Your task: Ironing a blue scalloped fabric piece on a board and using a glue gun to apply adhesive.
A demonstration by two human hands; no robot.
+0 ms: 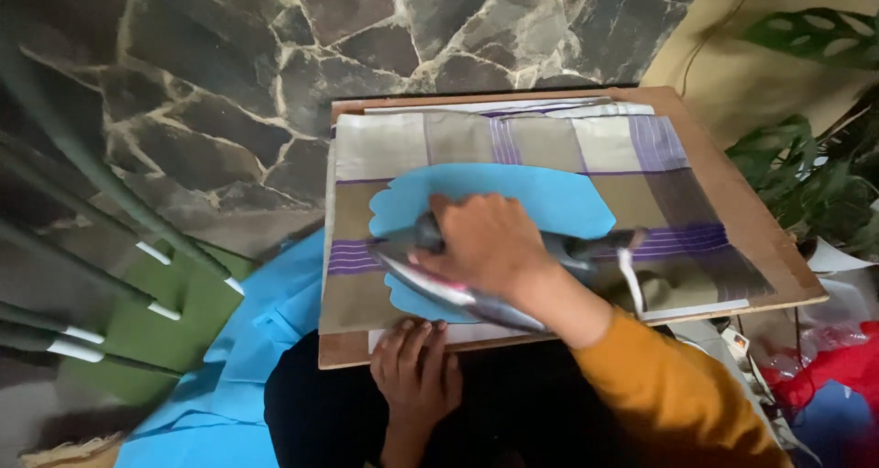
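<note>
My right hand (483,241) grips the handle of a grey clothes iron (430,280) that lies across a piece of light blue cloth (540,198). The blue cloth is spread over a checked brown, beige and purple cloth (394,147) covering a wooden board (732,193). My left hand (417,367) rests at the board's near edge, fingers on the edge of the blue cloth. The iron's white cord (630,280) trails off to the right.
More light blue fabric (247,358) hangs off the board's left side onto the floor. A green mat (156,331) and dark rods lie at the left on a stone floor (229,83). Leafy plants (815,166) stand at the right, a red bag (838,363) below them.
</note>
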